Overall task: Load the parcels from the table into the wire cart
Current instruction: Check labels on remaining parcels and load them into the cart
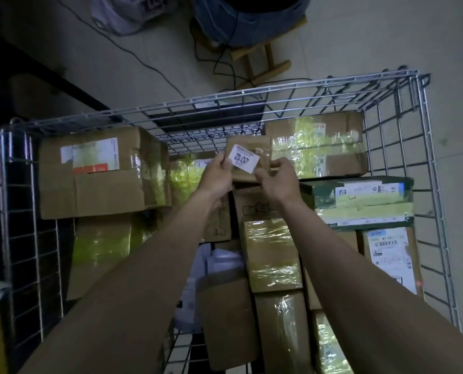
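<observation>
Small brown parcel (248, 160) held w/ both hands over the wire cart (279, 89), mid-cart toward the 12 o'clock side, above the load. Left hand (217, 175) pinches its left edge, thumb on top by the white label (243, 158), other fingers under, hidden. Right hand (277, 179) grips the lower-right corner, fingers curled around the edge. So parcel sits between the two sets of fingertips, both touching it.

Cart contents: big taped carton (100, 171) at 9–10 o'clock w/ white/orange label; carton w/ yellow-green tape (316, 144) at 1 o'clock; dark green box (360, 201) at 3 o'clock, labelled carton (392, 255) just below it. Narrow taped boxes (271, 255) run down the centre toward 6 o'clock, white poly bag (211, 263) wedged just left of them. More yellow-taped parcels low at 8 o'clock.

Held parcel lies roughly flat, label face up. Label tilted, text upside down, reads approx "2012". Long axis of the parcel: can't tell, looks near square.
</observation>
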